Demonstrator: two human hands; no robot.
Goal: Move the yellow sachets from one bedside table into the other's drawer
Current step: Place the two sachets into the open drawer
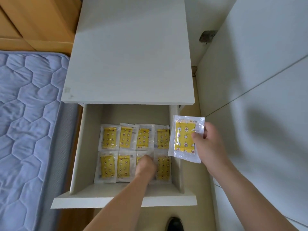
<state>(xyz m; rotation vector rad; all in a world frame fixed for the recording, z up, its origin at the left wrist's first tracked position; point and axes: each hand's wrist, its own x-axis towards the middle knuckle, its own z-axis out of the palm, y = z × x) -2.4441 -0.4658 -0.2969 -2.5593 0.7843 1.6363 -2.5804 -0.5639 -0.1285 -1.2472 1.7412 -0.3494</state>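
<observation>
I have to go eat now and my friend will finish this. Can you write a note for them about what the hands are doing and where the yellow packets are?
Right hand: pinches one yellow sachet, held in the air over the right wall of the open drawer.
Left hand: down inside the drawer, on the third sachet of the front row; whether it grips or only presses cannot be seen.
In the drawer: eight sachets lie flat, four in the back row and four in the front row.
The bedside table top holds no sachets.
Left to do: deal with the sachet in the right hand. The other table is out of view, so the remaining count is unknown.
</observation>
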